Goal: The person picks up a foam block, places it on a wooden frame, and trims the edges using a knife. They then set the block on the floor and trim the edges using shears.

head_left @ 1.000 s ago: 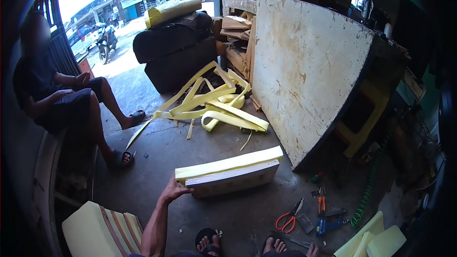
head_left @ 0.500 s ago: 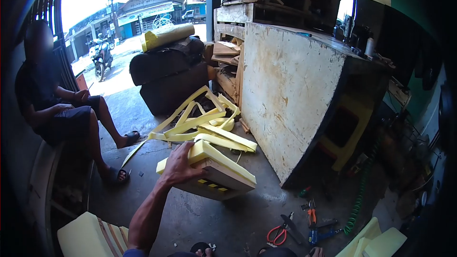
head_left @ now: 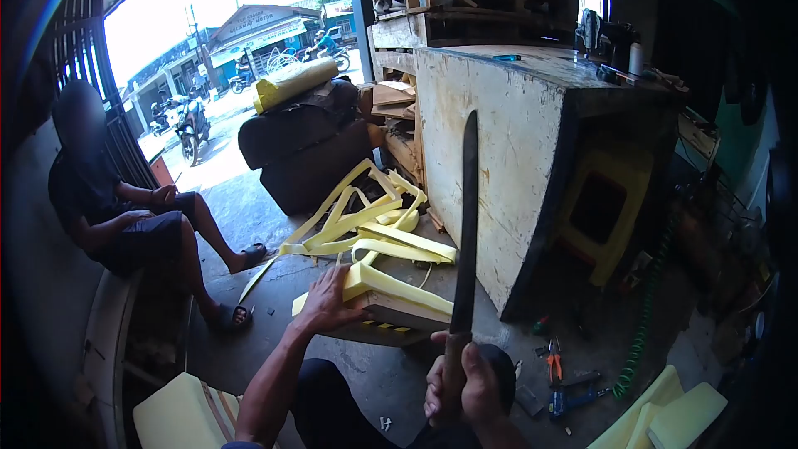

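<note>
My left hand [head_left: 327, 301] grips the near-left corner of a boxy panel with yellow foam [head_left: 403, 288] on top, fingers over the foam and thumb against its side. Yellow-and-black marks [head_left: 386, 328] show along the panel's lower side. In my right hand [head_left: 467, 387], a long knife [head_left: 468, 224] is held upright by its handle, its dark blade pointing up. The knife stands just right of the panel and, from this view, in front of the white cabinet. My right hand hides part of my knee.
Yellow foam strips [head_left: 357, 220] lie heaped beyond the panel. A worn white cabinet [head_left: 490, 150] stands to the right. Orange-handled pliers [head_left: 554, 362] and a blue tool [head_left: 573, 403] with a green coiled hose [head_left: 636, 366] lie on the floor. A seated person [head_left: 91, 191] is at left.
My right hand has come into view holding the long knife upright. My knees now show in front of the panel. The left hand keeps its hold; the camera view has shifted.
</note>
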The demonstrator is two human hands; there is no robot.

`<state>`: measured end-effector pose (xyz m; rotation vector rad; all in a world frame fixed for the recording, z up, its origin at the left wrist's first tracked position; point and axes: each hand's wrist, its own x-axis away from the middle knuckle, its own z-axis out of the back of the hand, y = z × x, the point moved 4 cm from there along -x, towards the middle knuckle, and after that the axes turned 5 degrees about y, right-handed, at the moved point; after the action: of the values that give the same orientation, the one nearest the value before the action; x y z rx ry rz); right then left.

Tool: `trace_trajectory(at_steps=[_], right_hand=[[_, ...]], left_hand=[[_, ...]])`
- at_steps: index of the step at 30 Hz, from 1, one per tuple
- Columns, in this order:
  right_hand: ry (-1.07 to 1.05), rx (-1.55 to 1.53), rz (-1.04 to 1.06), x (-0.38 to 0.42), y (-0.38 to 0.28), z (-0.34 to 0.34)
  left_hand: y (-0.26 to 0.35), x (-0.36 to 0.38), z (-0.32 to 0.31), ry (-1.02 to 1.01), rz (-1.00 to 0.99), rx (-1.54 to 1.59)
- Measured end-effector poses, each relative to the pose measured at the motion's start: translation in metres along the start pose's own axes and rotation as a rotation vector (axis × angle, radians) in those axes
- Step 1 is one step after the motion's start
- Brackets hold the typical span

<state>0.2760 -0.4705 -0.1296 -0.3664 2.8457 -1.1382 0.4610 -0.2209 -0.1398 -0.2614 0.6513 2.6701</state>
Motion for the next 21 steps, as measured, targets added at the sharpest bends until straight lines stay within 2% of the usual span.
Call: trace_trajectory(at_steps=[2,3,5,9,13,15,16,19,21], right_hand=[[0.013,-0.278,-0.284,-0.002,0.061,-0.002],[0.091,-0.339,-0.373,-0.002,0.085,0.001],[0.158,-0.417,-0.444,0.001,0.104,0.005],[0.087,-0.437,-0.443,-0.006,0.105,0.007],[0.058,-0.58,-0.519,0.024,0.118,-0.009],[-0.022,-0.68,-0.521,0.033,0.121,-0.021],[0.151,-0.481,-0.506,0.028,0.111,-0.027],[0.195,-0.433,-0.526,0.015,0.109,-0.027],[0.183,-0.398,-0.531,0.034,0.112,-0.043]], left_hand=[[0.005,0.008,-0.005,-0.009,0.011,-0.015],[0.007,0.007,-0.005,-0.004,0.019,-0.018],[0.016,0.009,-0.004,0.019,0.008,-0.008],[0.025,0.014,-0.007,0.049,-0.017,-0.004],[0.01,0.011,-0.015,0.093,-0.014,-0.045],[0.008,0.017,-0.012,0.081,-0.001,-0.033],[0.007,0.02,-0.009,0.077,0.012,-0.034],[0.004,0.032,-0.006,0.064,0.066,0.002],[0.0,0.034,-0.004,0.078,0.101,0.031]])
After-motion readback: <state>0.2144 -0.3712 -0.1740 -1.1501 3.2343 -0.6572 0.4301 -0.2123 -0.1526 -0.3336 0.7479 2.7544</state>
